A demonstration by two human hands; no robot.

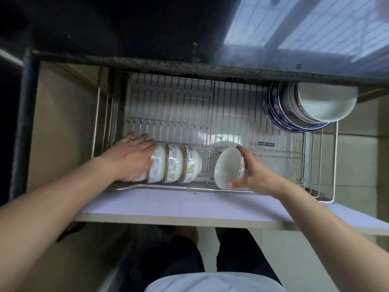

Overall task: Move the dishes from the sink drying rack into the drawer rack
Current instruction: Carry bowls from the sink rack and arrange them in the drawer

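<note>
With the left hand (130,157) resting flat against the racked bowls (174,165), the right hand (252,173), gripping a white bowl (228,167), should nest it upright beside them.

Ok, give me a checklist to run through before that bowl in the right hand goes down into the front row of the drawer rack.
1. Right hand grips the white bowl with a patterned outside by its rim: ok.
2. Free space in the wire drawer rack between this bowl and the row of three patterned white bowls: ok.
3. Left hand steadies that row at its left end: ok.
4. Bowl tilted on edge like the row: ok.
5. Bowl seated on the wires: cannot tell.
6. Stacked blue-and-white dishes at the back right stand apart: ok.
</note>
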